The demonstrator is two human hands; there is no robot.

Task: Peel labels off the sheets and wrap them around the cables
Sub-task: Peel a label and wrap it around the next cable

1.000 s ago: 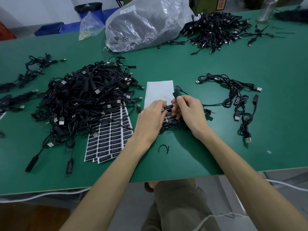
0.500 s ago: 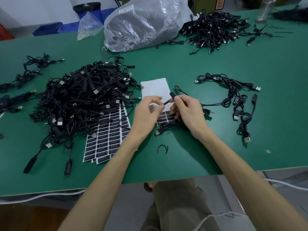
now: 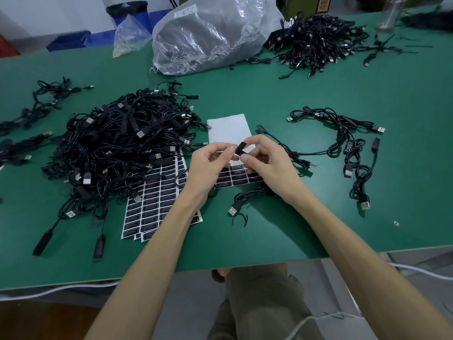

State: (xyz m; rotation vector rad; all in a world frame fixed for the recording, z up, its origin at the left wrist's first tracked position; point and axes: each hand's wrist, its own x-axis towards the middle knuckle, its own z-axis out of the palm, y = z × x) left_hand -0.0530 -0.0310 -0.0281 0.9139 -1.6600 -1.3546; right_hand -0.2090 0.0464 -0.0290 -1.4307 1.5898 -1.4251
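Note:
My left hand [image 3: 208, 165] and my right hand [image 3: 267, 165] meet above the table centre, both pinching a small black cable module [image 3: 240, 148] with a label around it. The cable [image 3: 247, 195] hangs down from it under my right hand and ends in a USB plug [image 3: 234, 209]. Beneath my hands lies a partly used label sheet [image 3: 235, 177] with black labels. A fuller stack of label sheets [image 3: 157, 204] lies to the left, part-covered by cables.
A big heap of black cables [image 3: 117, 148] fills the left. Finished cables [image 3: 348, 148] lie on the right. Another heap [image 3: 316, 42] and a plastic bag [image 3: 210, 33] sit at the back. A black twist tie [image 3: 241, 218] lies near the front edge.
My hands rose off the label sheet. The left hand lifted away from the labels and now pinches the cable module together with the right hand.

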